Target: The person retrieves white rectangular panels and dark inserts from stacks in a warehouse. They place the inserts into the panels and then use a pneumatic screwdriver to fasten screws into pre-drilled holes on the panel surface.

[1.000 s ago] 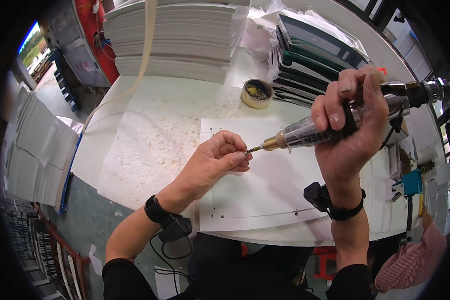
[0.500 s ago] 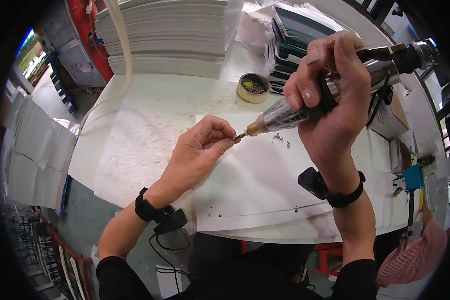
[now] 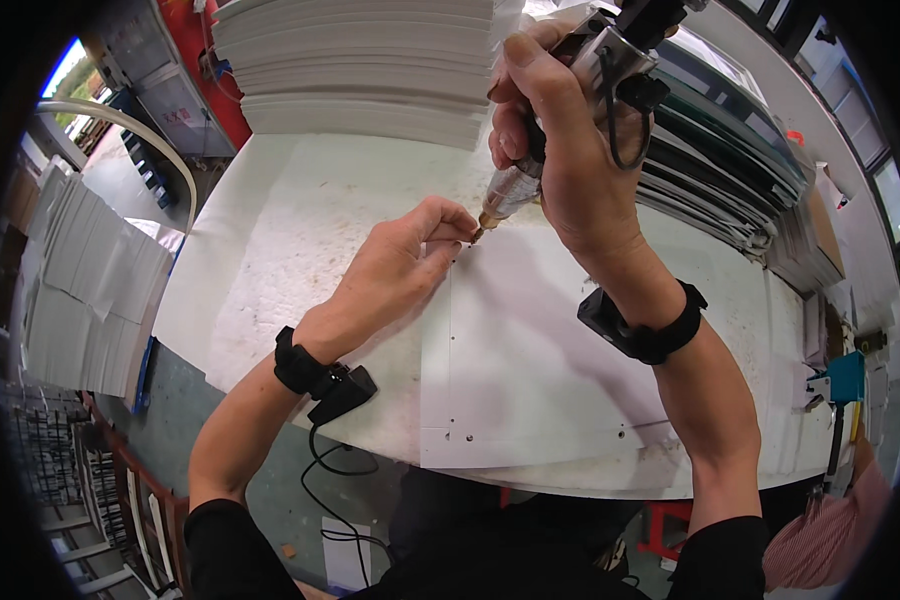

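My right hand (image 3: 575,140) is wrapped round a power screwdriver (image 3: 513,190) with a clear sleeve and a brass-coloured nose. Its tip points down and left to the upper left part of a white panel (image 3: 540,340). My left hand (image 3: 400,255) is closed in a pinch at that tip, thumb and forefinger about a small screw (image 3: 474,240) that is mostly hidden. Small dark holes or screw heads dot the panel's left side, and a round metal fitting (image 3: 470,438) sits near its lower left corner.
A tall stack of white boards (image 3: 360,75) stands at the back, another stack (image 3: 95,290) at the left. Dark-edged panels (image 3: 720,150) lie at the back right. A teal tool (image 3: 847,378) is at the right, near a person's striped sleeve (image 3: 820,535). A cable hangs from my left wrist.
Both hands have moved up in the picture, and the screwdriver has swung steeper, with its tip now at the panel's upper left part. The tub of screws has gone out of sight behind my right hand.
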Action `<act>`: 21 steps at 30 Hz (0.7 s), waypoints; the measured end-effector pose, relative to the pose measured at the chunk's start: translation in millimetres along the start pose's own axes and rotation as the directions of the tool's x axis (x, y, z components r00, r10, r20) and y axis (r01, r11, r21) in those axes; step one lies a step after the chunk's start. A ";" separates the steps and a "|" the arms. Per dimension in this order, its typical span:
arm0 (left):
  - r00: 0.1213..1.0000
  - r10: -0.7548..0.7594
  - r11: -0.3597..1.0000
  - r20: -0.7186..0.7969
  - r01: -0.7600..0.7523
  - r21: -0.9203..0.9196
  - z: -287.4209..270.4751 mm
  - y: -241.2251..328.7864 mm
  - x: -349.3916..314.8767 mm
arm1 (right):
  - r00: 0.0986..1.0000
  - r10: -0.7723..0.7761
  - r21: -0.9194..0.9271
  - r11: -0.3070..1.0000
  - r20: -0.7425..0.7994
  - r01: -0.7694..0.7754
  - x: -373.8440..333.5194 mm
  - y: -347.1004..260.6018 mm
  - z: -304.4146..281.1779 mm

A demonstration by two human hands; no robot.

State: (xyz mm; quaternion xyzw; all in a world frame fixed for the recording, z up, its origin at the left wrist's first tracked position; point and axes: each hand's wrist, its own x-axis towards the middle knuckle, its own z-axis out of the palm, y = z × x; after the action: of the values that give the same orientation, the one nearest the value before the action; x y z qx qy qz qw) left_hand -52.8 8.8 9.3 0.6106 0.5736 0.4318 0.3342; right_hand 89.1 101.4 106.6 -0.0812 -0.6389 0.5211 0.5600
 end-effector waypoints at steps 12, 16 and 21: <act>0.992 -0.110 0.990 0.063 0.115 -0.081 -1.8 -5.3 2.2 | 0.999 0.043 0.016 0.999 -0.023 -0.043 -0.5 12.1 -4.6; 0.993 0.074 0.952 0.087 -0.096 0.290 -7.0 -1.5 -8.9 | 0.998 0.070 0.025 0.997 0.004 -0.070 -1.4 15.1 -5.0; 0.968 0.154 0.769 0.199 -0.244 0.591 -9.9 1.1 -26.1 | 0.995 0.090 0.028 0.996 0.032 -0.090 -1.7 16.7 -3.4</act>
State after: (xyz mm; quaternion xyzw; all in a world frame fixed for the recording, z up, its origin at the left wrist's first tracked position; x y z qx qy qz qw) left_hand -60.5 -18.0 10.5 0.7715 0.5893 0.2128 0.1103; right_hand 84.4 109.6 92.3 -0.0937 -0.6354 0.5564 0.5272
